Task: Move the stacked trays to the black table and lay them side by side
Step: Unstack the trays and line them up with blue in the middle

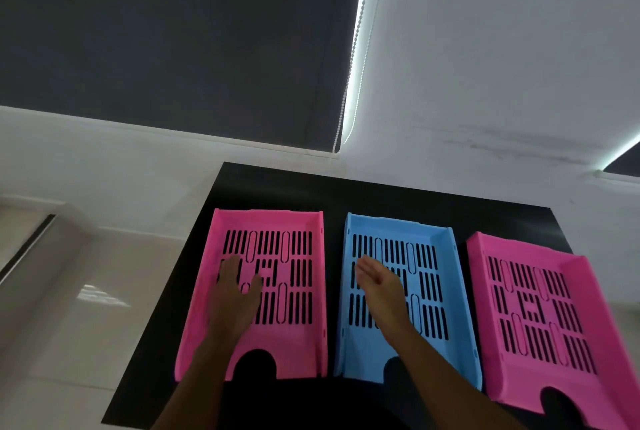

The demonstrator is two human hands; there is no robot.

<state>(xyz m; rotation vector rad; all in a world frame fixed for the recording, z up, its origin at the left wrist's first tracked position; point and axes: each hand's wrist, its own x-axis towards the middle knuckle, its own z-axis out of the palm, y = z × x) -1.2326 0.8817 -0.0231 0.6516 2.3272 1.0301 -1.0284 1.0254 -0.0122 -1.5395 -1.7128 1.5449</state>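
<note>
1. 3 slotted trays lie flat and side by side on the black desk [415, 197], each with its notched open end toward the person
2. The left pink tray [298, 336] sits nearest the desk's left edge; the blue tray [446, 291] lies in the middle, just beside it with a narrow dark strip of desk between them
3. The right pink tray [581, 298] lies just beside the blue one, turned slightly askew, its far corner reaching the desk's right edge
4. The left hand [235, 294] is over the left half of the left pink tray, palm down, fingers spread open and holding nothing; whether it presses on the tray floor cannot be told
5. The right hand [379, 282] is over the left part of the blue tray, open with fingers extended and holding nothing
6. Behind the desk stands a white wall with a dark roller blind [173, 42] and its bead chain [349, 83]
</note>
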